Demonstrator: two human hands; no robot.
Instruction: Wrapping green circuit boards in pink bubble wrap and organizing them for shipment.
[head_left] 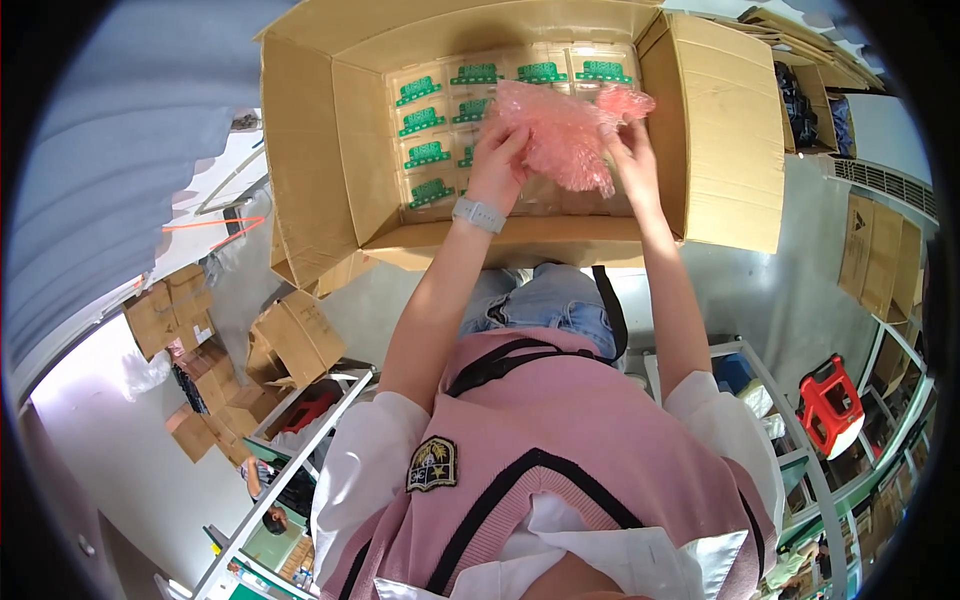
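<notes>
Into an open cardboard carton (725, 140) the forearms (435, 285) slant inward from the near side. Pink bubble wrap (555, 130) sits inside, gripped left by the curled left hand (498, 168), right by the right hand (632, 165), fingers pointing far.

1 wide fisheye view looks steeply down from head height. The vest (620, 440) is nearest, the cardboard box (728, 130) just beyond.

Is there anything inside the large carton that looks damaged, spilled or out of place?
Nothing clearly stands out. Visible green labels sit in rows in the carton; pink plastic wrap held above hides some contents, so I cannot judge those.
</notes>
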